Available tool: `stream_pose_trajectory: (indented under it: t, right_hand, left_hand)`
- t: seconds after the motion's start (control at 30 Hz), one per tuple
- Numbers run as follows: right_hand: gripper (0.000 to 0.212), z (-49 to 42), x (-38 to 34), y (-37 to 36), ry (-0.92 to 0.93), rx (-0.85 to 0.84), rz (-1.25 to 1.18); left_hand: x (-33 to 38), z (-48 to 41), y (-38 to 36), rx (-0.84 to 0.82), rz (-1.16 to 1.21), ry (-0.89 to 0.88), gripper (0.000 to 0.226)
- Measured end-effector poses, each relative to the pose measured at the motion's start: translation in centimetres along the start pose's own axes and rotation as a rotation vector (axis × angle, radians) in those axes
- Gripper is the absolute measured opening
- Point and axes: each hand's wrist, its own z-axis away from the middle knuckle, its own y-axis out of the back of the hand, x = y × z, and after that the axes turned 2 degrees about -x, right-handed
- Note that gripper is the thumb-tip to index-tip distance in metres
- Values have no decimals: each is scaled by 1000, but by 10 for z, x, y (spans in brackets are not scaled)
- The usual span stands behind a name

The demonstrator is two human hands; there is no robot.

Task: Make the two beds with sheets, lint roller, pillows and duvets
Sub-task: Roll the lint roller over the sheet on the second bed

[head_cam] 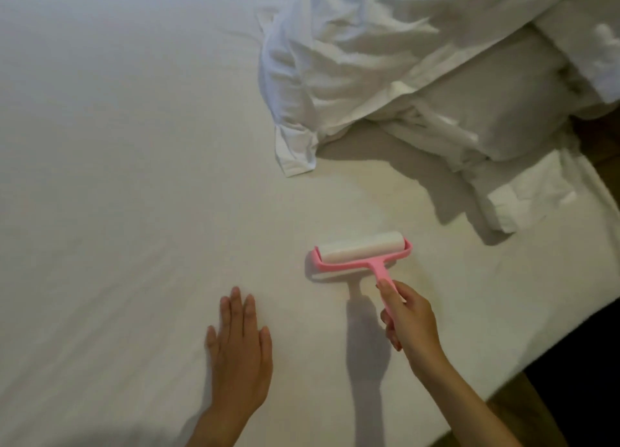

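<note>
Gripping the pink handle of the lint roller (pixel 364 252), the right hand (pixel 411 315) curled its fingers round the stem, and the white roll lay on the fitted sheet (pixel 117 144) near the bed's right side. The left hand (pixel 240 352) rested flat on the sheet, palm down with fingers straight, just beside the roller and holding nothing. Beyond the roller a crumpled white duvet (pixel 352 60) was heaped on the bed, partly draped over a pillow (pixel 496 111).

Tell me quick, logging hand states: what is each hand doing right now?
Left hand: open, fingers straight, flat on the bed sheet.
Right hand: closed, gripping the pink lint roller by its handle.
</note>
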Motion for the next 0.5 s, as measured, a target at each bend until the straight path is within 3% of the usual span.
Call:
stream_pose_trajectory:
  t: [0.13, 0.27, 0.5]
  right_hand:
    - [15, 10, 50, 38, -75, -1, 24]
    - [11, 18, 69, 41, -157, 11, 0]
    - [27, -95, -16, -4, -10, -79, 75]
  left_hand:
    - [64, -20, -16, 5, -22, -39, 62]
    - [80, -40, -23, 15, -83, -25, 69]
    - [56, -43, -38, 40, -171, -129, 56]
